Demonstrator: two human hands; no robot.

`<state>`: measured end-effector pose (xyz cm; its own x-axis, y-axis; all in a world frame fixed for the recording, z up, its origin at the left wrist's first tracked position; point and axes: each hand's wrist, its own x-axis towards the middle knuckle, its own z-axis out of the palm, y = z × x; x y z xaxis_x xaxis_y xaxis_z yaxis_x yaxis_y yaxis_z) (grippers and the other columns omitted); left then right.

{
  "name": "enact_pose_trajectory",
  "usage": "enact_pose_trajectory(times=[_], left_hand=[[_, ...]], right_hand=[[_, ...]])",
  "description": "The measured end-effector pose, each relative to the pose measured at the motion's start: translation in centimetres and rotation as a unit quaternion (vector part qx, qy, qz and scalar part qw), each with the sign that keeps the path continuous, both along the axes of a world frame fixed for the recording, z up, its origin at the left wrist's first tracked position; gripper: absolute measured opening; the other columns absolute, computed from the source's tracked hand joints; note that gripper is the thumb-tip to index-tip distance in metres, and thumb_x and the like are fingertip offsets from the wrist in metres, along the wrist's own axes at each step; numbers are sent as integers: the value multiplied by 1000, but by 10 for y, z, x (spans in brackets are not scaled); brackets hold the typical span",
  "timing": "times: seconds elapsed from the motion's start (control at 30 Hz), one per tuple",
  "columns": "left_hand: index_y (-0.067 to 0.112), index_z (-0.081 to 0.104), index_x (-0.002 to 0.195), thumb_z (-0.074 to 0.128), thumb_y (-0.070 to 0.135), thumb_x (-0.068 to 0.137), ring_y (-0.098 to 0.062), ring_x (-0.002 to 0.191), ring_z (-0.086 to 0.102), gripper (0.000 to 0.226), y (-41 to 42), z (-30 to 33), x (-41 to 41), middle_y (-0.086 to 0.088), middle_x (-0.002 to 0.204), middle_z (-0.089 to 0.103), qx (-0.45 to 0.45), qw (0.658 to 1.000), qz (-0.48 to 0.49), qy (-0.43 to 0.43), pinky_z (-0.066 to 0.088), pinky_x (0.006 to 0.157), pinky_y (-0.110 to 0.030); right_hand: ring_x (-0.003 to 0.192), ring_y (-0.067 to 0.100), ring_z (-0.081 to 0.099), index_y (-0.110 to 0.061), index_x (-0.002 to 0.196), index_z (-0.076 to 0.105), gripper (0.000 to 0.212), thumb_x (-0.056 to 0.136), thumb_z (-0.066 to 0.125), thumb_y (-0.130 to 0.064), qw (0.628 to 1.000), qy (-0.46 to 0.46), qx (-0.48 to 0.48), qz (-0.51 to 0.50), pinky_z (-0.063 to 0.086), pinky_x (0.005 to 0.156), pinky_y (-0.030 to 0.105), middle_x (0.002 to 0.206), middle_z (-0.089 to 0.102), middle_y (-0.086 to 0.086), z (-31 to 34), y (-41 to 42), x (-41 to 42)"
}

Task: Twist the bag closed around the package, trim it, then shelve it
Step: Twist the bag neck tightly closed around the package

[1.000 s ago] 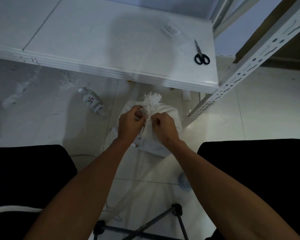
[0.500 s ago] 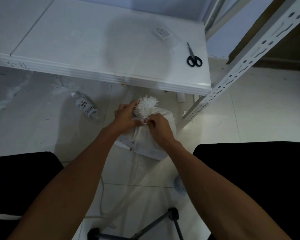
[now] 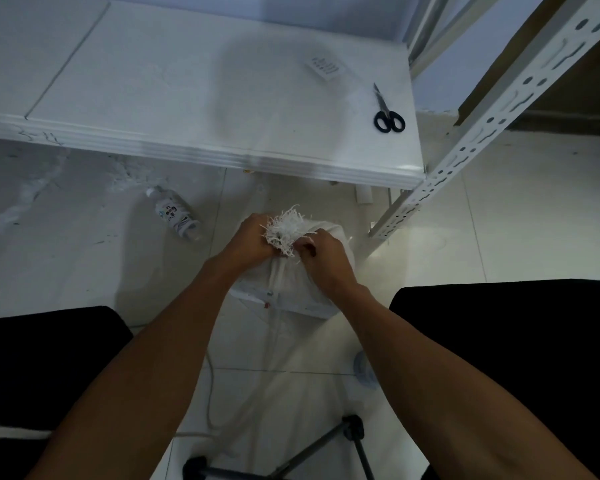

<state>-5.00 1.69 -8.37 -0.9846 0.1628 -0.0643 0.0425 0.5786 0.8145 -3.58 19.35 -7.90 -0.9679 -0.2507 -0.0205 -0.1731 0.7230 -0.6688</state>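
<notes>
A white woven bag (image 3: 284,289) wrapped around a package rests on the tiled floor between my knees. Its gathered neck ends in a frayed white tuft (image 3: 286,230). My left hand (image 3: 252,242) clasps the left side of that neck just under the tuft. My right hand (image 3: 323,259) pinches the neck from the right, fingertips against the fray. Black-handled scissors (image 3: 388,114) lie shut on the white shelf board (image 3: 153,98), far right, well beyond the bag.
A perforated white shelf upright (image 3: 482,133) slants down to the floor right of the bag. A small plastic bottle (image 3: 175,213) lies on the floor at left. A paper label (image 3: 326,65) lies on the shelf. A black tripod leg (image 3: 326,448) and white cord sit near me.
Both hands have kept hold of the bag neck while shifting around it; the left hand has moved up closer beside the frayed tuft. The bag has turned slightly.
</notes>
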Motion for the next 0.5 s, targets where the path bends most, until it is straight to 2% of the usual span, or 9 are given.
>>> enact_pose_trajectory(times=[0.07, 0.13, 0.23, 0.33, 0.37, 0.43, 0.5], left_hand=[[32, 60, 74, 91, 17, 60, -7, 72, 62, 37, 2, -1, 5, 12, 74, 64, 27, 999, 24, 9, 40, 62, -7], [40, 58, 71, 89, 16, 64, 6, 67, 59, 40, 2, -3, 7, 17, 72, 63, 40, 998, 36, 11, 40, 62, -7], [32, 57, 69, 84, 24, 66, 8, 64, 59, 29, 2, -4, 9, 16, 66, 60, 11, 999, 23, 31, 39, 59, -13], [18, 58, 65, 81, 17, 70, -1, 59, 56, 23, 2, -4, 8, 7, 64, 59, -34, 998, 14, 58, 36, 57, -14], [13, 60, 65, 79, 16, 71, -10, 60, 57, 20, 3, -5, 7, 1, 65, 61, -66, 996, 4, 67, 37, 57, -18], [9, 63, 67, 70, 23, 73, -21, 63, 59, 17, 5, -9, 6, -4, 70, 64, -131, 987, -23, 89, 46, 61, -31], [10, 65, 69, 59, 32, 74, -22, 67, 60, 24, 5, -14, 9, -4, 73, 65, -142, 985, -28, 91, 48, 63, -38]], right_hand=[[77, 25, 60, -11, 84, 76, 16, 88, 61, -10, 1000, -8, 24, 6, 40, 70, 25, 82, 67, 12, 0, 0, 0], [76, 26, 60, -11, 83, 77, 17, 87, 60, -8, 999, -10, 43, 21, 41, 69, 29, 82, 68, 13, 1, -1, -1], [74, 27, 61, -8, 78, 75, 17, 85, 59, -7, 998, -3, 60, 33, 39, 67, 31, 79, 69, 15, 3, 0, -2], [63, 26, 56, -4, 64, 68, 22, 80, 54, -2, 997, -6, 68, 25, 35, 61, 30, 66, 66, 15, 4, 4, -3], [59, 24, 52, -3, 59, 65, 22, 78, 53, 0, 998, -13, 65, 21, 34, 59, 31, 63, 64, 15, 5, 5, -2], [57, 18, 48, -6, 58, 61, 22, 77, 52, 1, 997, -34, 66, 7, 32, 58, 29, 63, 64, 13, 6, 6, -4], [58, 17, 47, -15, 57, 54, 23, 76, 52, -3, 997, -43, 61, -7, 29, 56, 26, 65, 65, 13, 9, 6, -5]])
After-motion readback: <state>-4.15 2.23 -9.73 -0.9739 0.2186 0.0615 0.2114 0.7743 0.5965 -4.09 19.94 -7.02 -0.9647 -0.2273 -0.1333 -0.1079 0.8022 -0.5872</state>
